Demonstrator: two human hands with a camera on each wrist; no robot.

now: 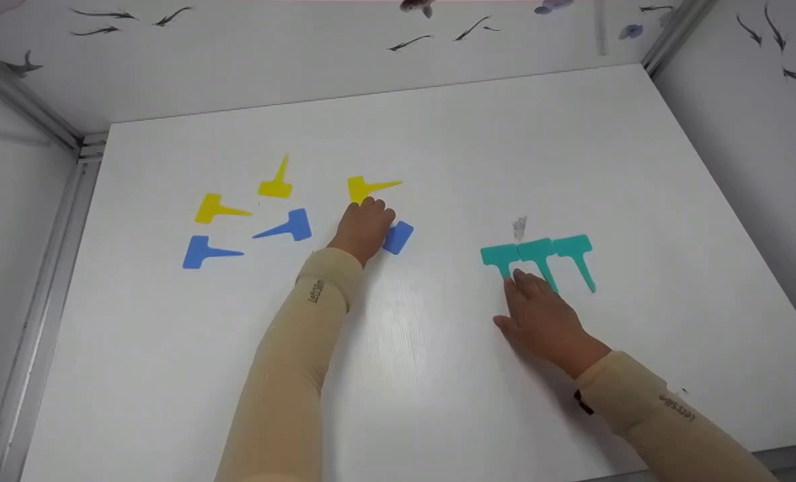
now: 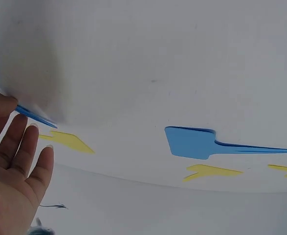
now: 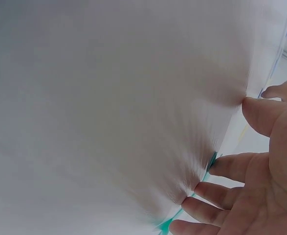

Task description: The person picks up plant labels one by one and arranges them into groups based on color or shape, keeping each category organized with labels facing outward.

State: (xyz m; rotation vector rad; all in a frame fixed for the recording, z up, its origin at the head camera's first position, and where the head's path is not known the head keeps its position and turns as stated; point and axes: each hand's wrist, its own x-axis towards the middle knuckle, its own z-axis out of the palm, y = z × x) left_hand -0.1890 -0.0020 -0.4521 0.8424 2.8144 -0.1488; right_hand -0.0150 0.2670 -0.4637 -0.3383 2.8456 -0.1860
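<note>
My left hand [image 1: 363, 229] pinches a blue T-shaped plant label [image 1: 399, 237] at the middle of the table, its stem between thumb and fingers in the left wrist view. Just beyond those knuckles lies a yellow plant label [image 1: 357, 188], partly covered. My right hand [image 1: 543, 321] rests on the table with its fingers spread and fairly straight. Its fingertips touch the stems of the left teal plant label [image 1: 499, 254] and the middle teal plant label [image 1: 536, 250]. A third teal plant label [image 1: 573, 246] continues that row, heads side by side.
Left of my left hand lie two blue labels, one upper [image 1: 298, 224] and one lower [image 1: 199, 252], and two yellow labels, one farther back [image 1: 276, 189] and one at the left [image 1: 209, 209]. Patterned white panels [image 1: 344, 40] border the white table [image 1: 424, 375]. A grey smudge [image 1: 519, 228] marks its surface.
</note>
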